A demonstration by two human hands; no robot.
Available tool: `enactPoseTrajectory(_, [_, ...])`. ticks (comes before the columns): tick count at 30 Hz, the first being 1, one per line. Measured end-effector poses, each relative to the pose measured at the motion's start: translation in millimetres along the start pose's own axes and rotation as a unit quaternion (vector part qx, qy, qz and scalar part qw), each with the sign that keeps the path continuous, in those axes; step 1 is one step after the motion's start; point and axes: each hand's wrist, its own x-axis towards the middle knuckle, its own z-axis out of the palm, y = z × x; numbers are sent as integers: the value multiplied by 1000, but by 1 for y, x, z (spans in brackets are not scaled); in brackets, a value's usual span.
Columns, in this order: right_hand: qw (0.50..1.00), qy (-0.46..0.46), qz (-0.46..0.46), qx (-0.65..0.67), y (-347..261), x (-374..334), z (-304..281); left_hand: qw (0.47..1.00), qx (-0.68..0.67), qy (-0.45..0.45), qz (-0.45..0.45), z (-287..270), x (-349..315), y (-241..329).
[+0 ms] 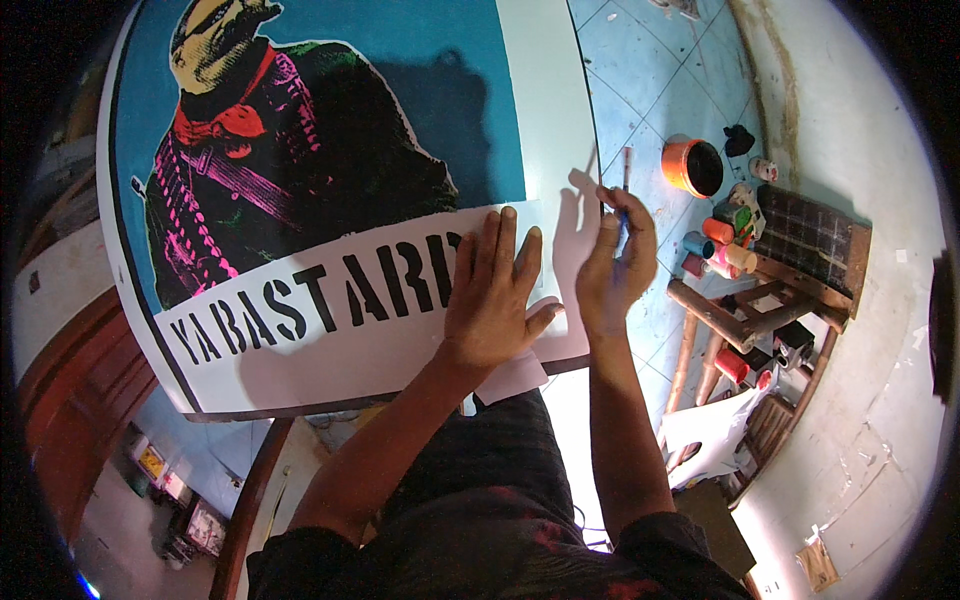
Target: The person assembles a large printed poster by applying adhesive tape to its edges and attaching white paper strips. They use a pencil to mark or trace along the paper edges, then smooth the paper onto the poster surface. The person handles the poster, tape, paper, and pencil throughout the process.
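Note:
A large painted panel (400, 110) spreads in front of me, with a figure in black, pink and red on a teal ground. Across its near part lies a white sheet (300, 360) with bold black stencil-style lettering. My left hand (495, 300) rests flat on the sheet's right part, fingers spread, covering the end of the lettering. Above the panel's right edge, my right hand (618, 265) is closed around a slim stick-like tool (627, 170); a brownish end points away from me and some blue shows between the fingers. Its exact kind cannot be made out.
Beyond the panel's right edge is a blue tiled floor (660, 60). An orange bucket (680, 165) and several small paint pots (720, 232) stand at right, beside a wooden chair-like frame (830, 265). A loose paper flap (520, 377) overhangs the panel's near edge.

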Motion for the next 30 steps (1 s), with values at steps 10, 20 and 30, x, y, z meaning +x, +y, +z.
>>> enactPoseTrajectory(10, [973, -49, 161, 156, 6, 3, -9, 999, -43, 22, 4, 4, 0, -1])
enactPoseTrajectory(20, [977, -135, 90, 141, 13, -12, -6, 999, -35, 16, 3, 2, 0, -1])
enactPoseTrajectory(30, [991, -132, -9, 32, 13, -9, -6, 1000, -25, 15, 6, 4, 1, -4])
